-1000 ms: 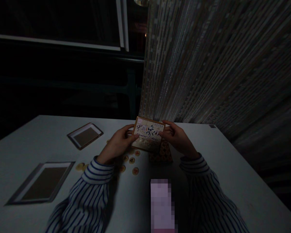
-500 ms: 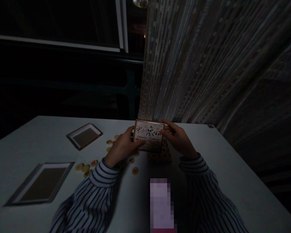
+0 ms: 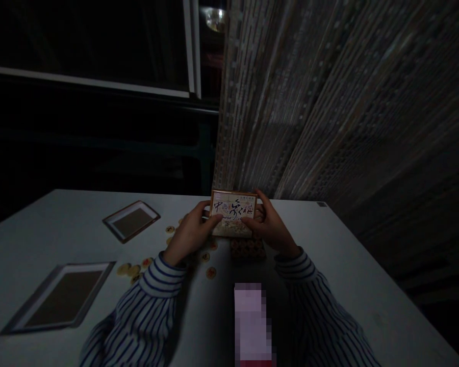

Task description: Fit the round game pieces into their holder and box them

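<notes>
Brown-edged rectangular case (image 3: 234,204), pale and dark-lettered, face up-tilted between left hand (image 3: 191,230) and right hand (image 3: 272,228).

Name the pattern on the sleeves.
Both sleeves have dark blue stripes on white, as the head view shows.

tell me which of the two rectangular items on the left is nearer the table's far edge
The upper, smaller-looking item; the other item lies lower, nearer the camera.

White table (image 3: 348,306): two framed panels (image 3: 131,222) (image 3: 63,296), scattered round pieces (image 3: 211,272), apparently dark tray (image 3: 248,249).
</notes>
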Demonstrator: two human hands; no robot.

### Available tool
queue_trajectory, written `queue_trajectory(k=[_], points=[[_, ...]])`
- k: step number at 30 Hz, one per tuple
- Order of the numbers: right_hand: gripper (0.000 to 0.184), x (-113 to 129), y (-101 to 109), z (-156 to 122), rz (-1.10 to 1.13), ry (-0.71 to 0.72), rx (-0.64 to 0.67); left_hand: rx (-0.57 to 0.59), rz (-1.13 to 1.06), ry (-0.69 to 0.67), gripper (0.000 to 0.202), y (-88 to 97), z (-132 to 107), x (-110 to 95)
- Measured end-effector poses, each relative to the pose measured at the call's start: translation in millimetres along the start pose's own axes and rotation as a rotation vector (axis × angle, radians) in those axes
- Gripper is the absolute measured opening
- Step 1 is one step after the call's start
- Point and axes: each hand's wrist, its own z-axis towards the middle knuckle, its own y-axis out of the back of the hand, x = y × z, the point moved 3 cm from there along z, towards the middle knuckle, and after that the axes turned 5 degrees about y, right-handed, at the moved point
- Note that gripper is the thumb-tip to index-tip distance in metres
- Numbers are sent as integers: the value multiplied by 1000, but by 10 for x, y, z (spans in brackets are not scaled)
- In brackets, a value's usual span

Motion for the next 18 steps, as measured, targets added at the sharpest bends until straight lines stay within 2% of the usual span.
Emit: queue_trajectory(k=[7, 11, 14, 18], points=[[68, 62, 19, -94, -4, 3, -38, 18, -74, -16, 49, -43, 3, 4], [75, 88, 35, -193, -19, -5, -39, 12, -166, 16, 51, -69, 23, 25], [85, 142, 16, -301, -116, -17, 9, 20, -246, 75, 53, -63, 12, 5], [83, 247, 3, -409, -250, 53, 85, 21, -265, 87, 52, -58, -18, -49]])
